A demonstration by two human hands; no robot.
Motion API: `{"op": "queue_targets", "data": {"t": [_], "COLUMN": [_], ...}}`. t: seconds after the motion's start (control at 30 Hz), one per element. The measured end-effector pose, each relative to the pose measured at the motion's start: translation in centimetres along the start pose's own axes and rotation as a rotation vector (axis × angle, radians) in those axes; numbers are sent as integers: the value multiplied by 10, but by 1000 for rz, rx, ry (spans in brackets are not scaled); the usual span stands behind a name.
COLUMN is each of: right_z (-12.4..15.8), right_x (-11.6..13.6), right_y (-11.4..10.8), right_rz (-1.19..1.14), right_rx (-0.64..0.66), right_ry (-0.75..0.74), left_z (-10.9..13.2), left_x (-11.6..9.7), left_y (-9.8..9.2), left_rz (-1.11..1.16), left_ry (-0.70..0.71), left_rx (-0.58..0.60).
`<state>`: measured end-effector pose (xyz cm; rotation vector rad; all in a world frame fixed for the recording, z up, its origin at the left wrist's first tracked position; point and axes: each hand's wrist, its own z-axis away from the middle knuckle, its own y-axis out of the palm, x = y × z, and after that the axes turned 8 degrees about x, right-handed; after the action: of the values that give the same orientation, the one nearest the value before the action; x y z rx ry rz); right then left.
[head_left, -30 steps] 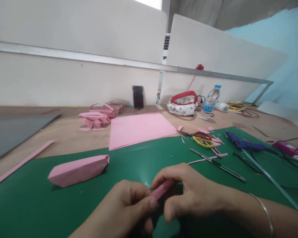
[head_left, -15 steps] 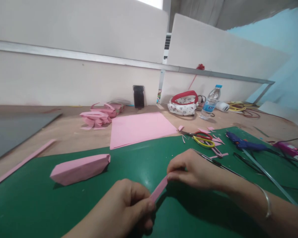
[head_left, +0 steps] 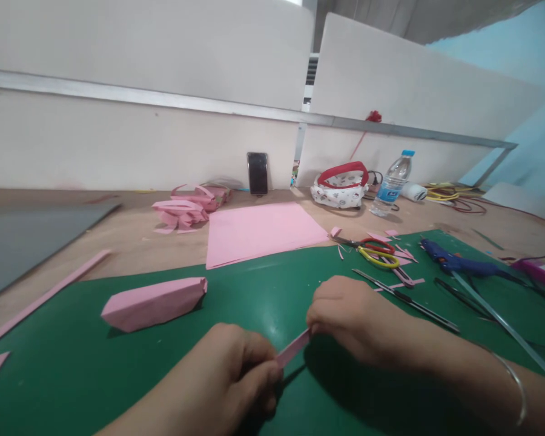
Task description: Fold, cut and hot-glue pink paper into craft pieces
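Observation:
A short pink paper strip [head_left: 294,349] stretches between my two hands, just over the green cutting mat [head_left: 163,369]. My left hand [head_left: 236,369] is closed, pinching the strip's near end between thumb and fingers. At the far end, my right hand [head_left: 349,309] grips the strip with its fingers curled down, so the fingertips are partly hidden. A folded pink paper boat-like piece [head_left: 157,304] lies on the mat to the left, apart from both hands.
Pink sheets [head_left: 258,233] lie behind the mat, with folded pink pieces [head_left: 181,213] at their left. To the right are scissors [head_left: 376,251], a pen [head_left: 409,300], a blue glue gun [head_left: 463,263] and a water bottle [head_left: 390,184]. A long pink strip [head_left: 49,297] lies far left.
My right hand has turned over slightly, its wrist dropping and fingers curling down, and the strip lies flatter. Both hands still hold it. The view has shifted a little.

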<state>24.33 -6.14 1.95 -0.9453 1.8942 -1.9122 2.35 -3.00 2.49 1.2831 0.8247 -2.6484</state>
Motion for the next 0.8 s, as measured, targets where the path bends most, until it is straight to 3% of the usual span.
{"op": "queue_targets", "data": {"t": [0.13, 0.43, 0.63, 0.8], "right_z": [2, 6, 7, 4], "right_x": [-4, -15, -23, -10], "right_y": [-10, -24, -28, -22], "right_rz": [-1, 61, 63, 124], "right_rx": [88, 124, 208, 208], "right_ry": [48, 149, 185, 153], "left_z": [-1, 0, -5, 2], "left_x": [2, 11, 25, 15], "left_y": [-5, -12, -23, -20], "left_rz": [-61, -73, 67, 33], "left_ry": [-5, -24, 23, 29], "left_rx": [-16, -8, 56, 25]}}
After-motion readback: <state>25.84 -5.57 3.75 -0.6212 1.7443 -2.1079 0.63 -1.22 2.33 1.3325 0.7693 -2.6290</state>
